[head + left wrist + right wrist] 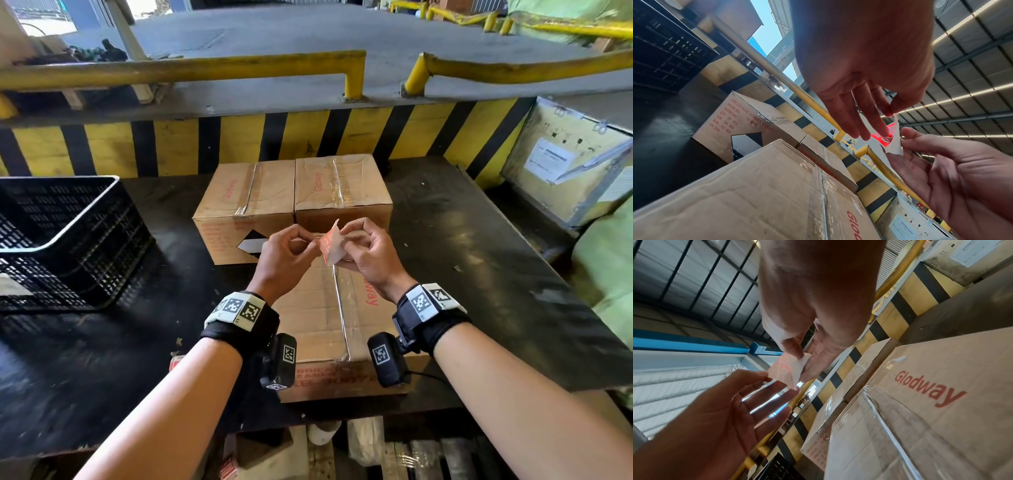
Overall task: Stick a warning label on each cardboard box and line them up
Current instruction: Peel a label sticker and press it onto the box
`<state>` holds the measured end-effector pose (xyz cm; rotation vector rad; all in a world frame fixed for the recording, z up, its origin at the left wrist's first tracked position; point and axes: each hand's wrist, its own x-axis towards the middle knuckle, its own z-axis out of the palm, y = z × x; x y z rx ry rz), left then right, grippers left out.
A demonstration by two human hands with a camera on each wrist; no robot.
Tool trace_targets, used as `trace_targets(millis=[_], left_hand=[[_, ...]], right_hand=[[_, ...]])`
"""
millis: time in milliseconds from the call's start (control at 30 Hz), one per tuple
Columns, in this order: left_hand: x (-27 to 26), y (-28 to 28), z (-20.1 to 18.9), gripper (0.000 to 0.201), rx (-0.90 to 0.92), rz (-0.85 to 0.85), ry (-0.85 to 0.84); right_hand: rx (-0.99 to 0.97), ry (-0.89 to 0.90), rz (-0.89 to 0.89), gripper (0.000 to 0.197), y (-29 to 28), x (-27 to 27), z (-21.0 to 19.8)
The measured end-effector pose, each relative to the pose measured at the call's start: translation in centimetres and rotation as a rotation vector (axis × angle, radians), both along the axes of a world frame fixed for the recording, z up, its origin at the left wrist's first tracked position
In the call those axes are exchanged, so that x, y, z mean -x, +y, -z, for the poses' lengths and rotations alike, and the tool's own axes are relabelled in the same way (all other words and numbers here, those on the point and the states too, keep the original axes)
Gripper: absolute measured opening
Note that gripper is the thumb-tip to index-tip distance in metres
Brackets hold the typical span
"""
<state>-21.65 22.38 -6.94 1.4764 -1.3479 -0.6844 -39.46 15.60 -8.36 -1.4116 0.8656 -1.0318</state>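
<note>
Both hands hold a small warning label [330,245] in the air above the near cardboard box [322,325]. The label is orange-red with a white backing that is partly peeled away. My left hand [301,243] pinches one edge of it and my right hand [356,240] pinches the other. The left wrist view shows the left thumb and finger on the white paper [894,146]. In the right wrist view the right hand [803,363] pinches a white corner of the label [783,369]. Two more taped boxes [246,195] [342,188] stand side by side behind.
A black and white diamond label [251,245] is on the back left box's front. On the black table [102,359] a black plastic crate [61,240] sits at the left. A yellow-black striped wall [239,144] runs behind, and a wooden crate [565,164] stands at the right.
</note>
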Motion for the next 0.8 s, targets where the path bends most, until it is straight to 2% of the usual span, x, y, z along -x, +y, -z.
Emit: trace_targets(millis=[67, 233, 367, 500, 800], left_hand=[[0.2, -0.1, 0.2, 0.028, 0.003, -0.002, -0.017], [0.6, -0.3, 0.3, 0.013, 0.009, -0.036, -0.058], [1.1, -0.6, 0.5, 0.007, 0.004, -0.059, -0.08], [1.5, -0.6, 0.7, 0.014, 0.019, -0.088, -0.101], [2.0, -0.6, 1.2, 0.015, 0.021, -0.097, -0.12]], right_hand=[[0.042, 0.052, 0.026, 0.013, -0.3, 0.3, 0.5], [0.148, 0.224, 0.082, 0.028, -0.3, 1.2, 0.5], [0.111, 0.211, 0.073, 0.023, -0.5, 1.7, 0.5], [0.175, 0.235, 0.044, 0.015, -0.8, 2.2, 0.9], [0.022, 0.368, 0.196, 0.022, -3.7, 6.2, 3.0]])
